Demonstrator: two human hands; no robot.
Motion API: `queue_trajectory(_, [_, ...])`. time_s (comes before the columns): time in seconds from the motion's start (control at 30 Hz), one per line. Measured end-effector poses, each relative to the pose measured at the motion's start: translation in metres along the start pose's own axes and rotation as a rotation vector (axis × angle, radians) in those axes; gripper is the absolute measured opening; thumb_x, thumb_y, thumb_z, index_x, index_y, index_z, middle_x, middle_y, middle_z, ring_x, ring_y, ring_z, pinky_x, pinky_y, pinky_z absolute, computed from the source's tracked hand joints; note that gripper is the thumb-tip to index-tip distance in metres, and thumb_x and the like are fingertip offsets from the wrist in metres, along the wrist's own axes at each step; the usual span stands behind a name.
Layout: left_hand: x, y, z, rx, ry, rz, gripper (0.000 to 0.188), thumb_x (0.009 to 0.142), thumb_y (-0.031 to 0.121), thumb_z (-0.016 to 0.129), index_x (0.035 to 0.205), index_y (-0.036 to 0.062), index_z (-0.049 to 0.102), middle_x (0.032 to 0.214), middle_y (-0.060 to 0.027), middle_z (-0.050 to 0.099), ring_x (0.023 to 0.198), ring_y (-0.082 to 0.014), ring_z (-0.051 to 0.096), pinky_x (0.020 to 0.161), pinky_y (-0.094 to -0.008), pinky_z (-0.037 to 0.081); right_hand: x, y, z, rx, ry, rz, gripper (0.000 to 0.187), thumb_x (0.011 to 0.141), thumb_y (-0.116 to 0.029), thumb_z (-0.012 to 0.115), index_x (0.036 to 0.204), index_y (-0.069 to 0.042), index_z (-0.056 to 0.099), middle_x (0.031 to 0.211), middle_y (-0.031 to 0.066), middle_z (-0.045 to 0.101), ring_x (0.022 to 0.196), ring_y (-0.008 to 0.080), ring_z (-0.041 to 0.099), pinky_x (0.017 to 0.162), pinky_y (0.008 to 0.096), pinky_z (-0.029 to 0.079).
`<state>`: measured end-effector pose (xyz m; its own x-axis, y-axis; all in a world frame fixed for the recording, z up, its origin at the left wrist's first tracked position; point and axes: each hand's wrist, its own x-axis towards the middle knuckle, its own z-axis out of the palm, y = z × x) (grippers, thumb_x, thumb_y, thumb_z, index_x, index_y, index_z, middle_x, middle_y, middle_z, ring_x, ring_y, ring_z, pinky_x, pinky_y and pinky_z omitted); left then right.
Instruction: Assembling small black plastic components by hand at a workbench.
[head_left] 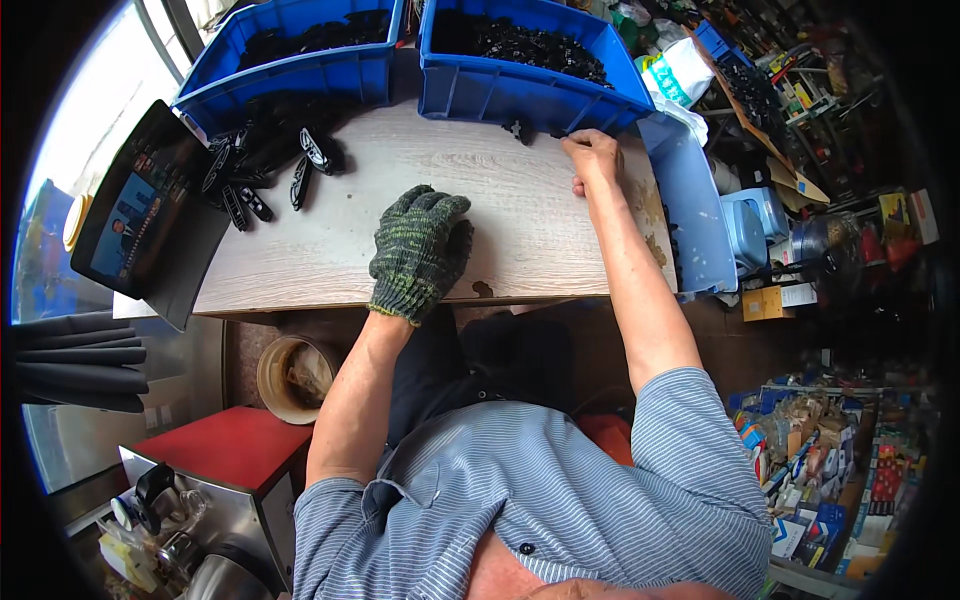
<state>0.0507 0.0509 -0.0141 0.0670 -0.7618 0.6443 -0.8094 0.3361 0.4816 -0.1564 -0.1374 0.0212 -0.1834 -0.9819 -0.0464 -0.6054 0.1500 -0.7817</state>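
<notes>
My left hand (421,245), in a dark green and black knitted glove, rests over the near middle of the pale wooden table (510,210). Its fingers curl inward, and whatever they may hold is hidden. Bare and farther out, my right hand (592,160) is at the far right of the table, in front of a blue bin (520,95) of small black parts. The fingertips are pinched together beside a dark speck too small to name. A small black part (518,131) lies to their left, against the bin. Several black-and-silver pieces (314,150) are at the left.
A second blue bin (330,80) of black parts stands at the far left. A propped tablet (130,220) with a lit screen is at the table's left end. Off the right edge is a light-blue bin (690,200). A round bucket (285,385) stands below the table.
</notes>
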Motion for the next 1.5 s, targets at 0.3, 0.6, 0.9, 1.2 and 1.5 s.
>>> queue_trajectory(0.3, [-0.003, -0.003, 0.002, -0.003, -0.005, -0.013, 0.024, 0.078, 0.013, 0.073, 0.101, 0.0092, 0.071, 0.098, -0.0109, 0.071, 0.103, -0.0354, 0.065, 0.093, -0.0470, 0.050, -0.001, 0.002, 0.003, -0.006, 0.035, -0.073, 0.019, 0.086, -0.020, 0.074, 0.101, -0.009, 0.076, 0.073, 0.0022, 0.067, 0.045, 0.0106, 0.053, 0.037, 0.0278, 0.045])
queue_trajectory(0.6, [-0.003, -0.002, 0.002, -0.046, 0.001, -0.041, 0.023, 0.078, 0.013, 0.073, 0.101, 0.0093, 0.071, 0.099, -0.0102, 0.071, 0.103, -0.0350, 0.064, 0.094, -0.0470, 0.049, 0.002, 0.006, 0.001, -0.064, -0.055, -0.077, 0.025, 0.083, -0.018, 0.075, 0.106, -0.008, 0.073, 0.078, 0.0046, 0.068, 0.044, 0.0105, 0.051, 0.038, 0.0283, 0.045])
queue_trajectory(0.9, [-0.002, -0.003, 0.002, -0.042, -0.016, -0.039, 0.022, 0.078, 0.013, 0.073, 0.100, 0.0090, 0.071, 0.097, -0.0104, 0.071, 0.102, -0.0350, 0.064, 0.092, -0.0474, 0.049, 0.002, 0.005, 0.001, -0.043, -0.087, -0.128, 0.034, 0.080, -0.021, 0.076, 0.110, -0.007, 0.074, 0.083, 0.0066, 0.073, 0.048, 0.0131, 0.059, 0.041, 0.0294, 0.050])
queue_trajectory(1.2, [-0.003, -0.003, 0.003, -0.004, 0.031, -0.007, 0.022, 0.078, 0.012, 0.073, 0.100, 0.0086, 0.071, 0.097, -0.0106, 0.071, 0.101, -0.0347, 0.065, 0.091, -0.0464, 0.050, 0.000, -0.004, 0.003, -0.169, -0.169, -0.171, 0.027, 0.081, -0.025, 0.076, 0.106, -0.014, 0.076, 0.066, 0.0034, 0.067, 0.043, 0.0112, 0.054, 0.039, 0.0278, 0.047])
queue_trajectory(1.5, [-0.001, -0.001, 0.001, -0.020, 0.009, -0.017, 0.022, 0.077, 0.011, 0.074, 0.099, 0.0084, 0.071, 0.096, -0.0109, 0.071, 0.100, -0.0349, 0.065, 0.089, -0.0463, 0.051, -0.001, -0.002, 0.005, -0.146, -0.183, -0.189, 0.025, 0.083, -0.022, 0.077, 0.105, -0.009, 0.074, 0.063, 0.0024, 0.062, 0.038, 0.0081, 0.045, 0.034, 0.0258, 0.038])
